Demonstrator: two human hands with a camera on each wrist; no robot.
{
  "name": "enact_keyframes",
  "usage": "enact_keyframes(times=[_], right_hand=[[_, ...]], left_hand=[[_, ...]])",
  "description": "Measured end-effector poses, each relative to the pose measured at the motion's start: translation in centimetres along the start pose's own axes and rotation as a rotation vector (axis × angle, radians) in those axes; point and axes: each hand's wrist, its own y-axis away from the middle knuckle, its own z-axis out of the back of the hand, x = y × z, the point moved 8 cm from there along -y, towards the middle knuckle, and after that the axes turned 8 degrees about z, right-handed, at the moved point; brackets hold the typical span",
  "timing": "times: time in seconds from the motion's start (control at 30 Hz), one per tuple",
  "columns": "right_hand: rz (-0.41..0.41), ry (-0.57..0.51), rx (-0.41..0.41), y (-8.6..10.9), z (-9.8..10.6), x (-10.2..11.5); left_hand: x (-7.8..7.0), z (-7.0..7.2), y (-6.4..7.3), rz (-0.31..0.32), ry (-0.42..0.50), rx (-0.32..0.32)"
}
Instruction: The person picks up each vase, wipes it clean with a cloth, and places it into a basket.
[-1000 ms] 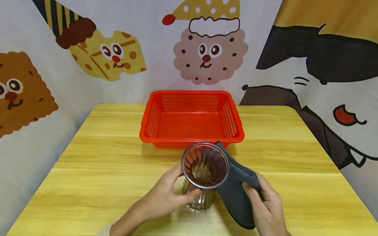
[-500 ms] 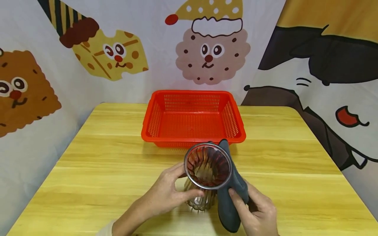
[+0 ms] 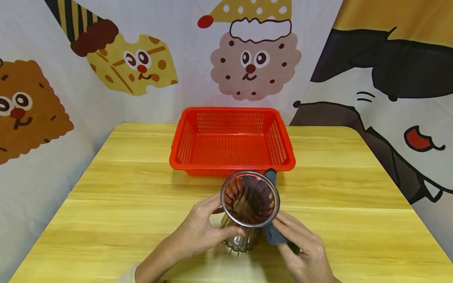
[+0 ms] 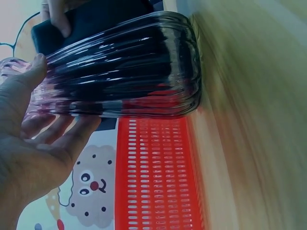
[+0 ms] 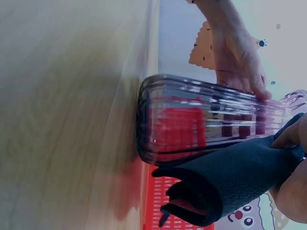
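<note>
A clear ribbed glass vase (image 3: 247, 196) with a flared rim stands upright on the wooden table. My left hand (image 3: 199, 226) holds it around the upper body, thumb at the front and fingers behind. In my right hand (image 3: 302, 241) is a dark grey-blue cloth (image 3: 275, 235), folded over and gripped at its upper part. The cloth lies along the vase's right side, and my right fingers come up just under the rim. From the right wrist view, the cloth's loose folded end (image 5: 206, 187) hangs down beside the glass near its base.
A red plastic basket (image 3: 212, 167) with slotted walls sits behind the vase, towards the back of the table (image 3: 113, 212). Beyond it hangs a white curtain (image 3: 191, 67) printed with cartoon food figures, which also runs along both sides.
My right hand has moved left and up toward the vase, bringing the cloth closer against its side; the cloth is more bunched and mostly behind the rim. My left hand keeps its hold.
</note>
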Motion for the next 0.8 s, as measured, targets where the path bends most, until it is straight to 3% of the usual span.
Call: enact_keyframes(times=[0.27, 0.53, 0.8], right_hand=[[-0.022, 0.022, 0.046, 0.8, 0.0, -1.0], [-0.161, 0.134, 0.171, 2.1, 0.0, -2.1], [-0.259, 0.243, 0.326, 2.1, -0.2, -2.9]], left_hand=[[0.1, 0.1, -0.1, 0.049, 0.011, 0.01], [0.4, 0.0, -0.1, 0.102, 0.015, 0.012], [0.3, 0.1, -0.2, 0.093, -0.009, -0.004]])
